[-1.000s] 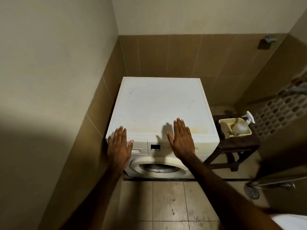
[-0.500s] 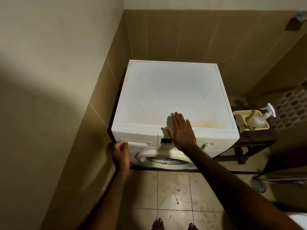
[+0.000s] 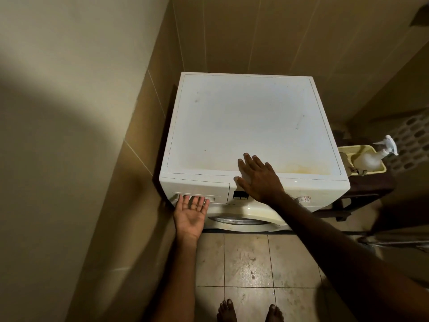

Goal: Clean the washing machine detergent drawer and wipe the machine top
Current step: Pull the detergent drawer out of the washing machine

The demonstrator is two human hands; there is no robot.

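Note:
A white front-loading washing machine (image 3: 243, 126) stands in the tiled corner; its top is dusty, with a yellow stain (image 3: 301, 168) near the front right. The detergent drawer (image 3: 199, 187) at the front's upper left is closed. My left hand (image 3: 190, 214) is turned palm up, its straight fingertips touching the drawer's handle recess. Flat on the front edge of the top, just right of the drawer, rests my right hand (image 3: 257, 180) with fingers spread.
A dark stool (image 3: 366, 182) to the right carries a yellow tub (image 3: 362, 149) with a spray bottle (image 3: 371, 156) and a cloth. A perforated basket (image 3: 413, 140) stands beyond it. The left wall is close to the machine. My bare feet (image 3: 227, 310) are on the tiled floor.
My left hand left the top's front corner, dropped, turned palm up and reached the drawer handle. I have stepped closer. My right hand stays flat on the front edge.

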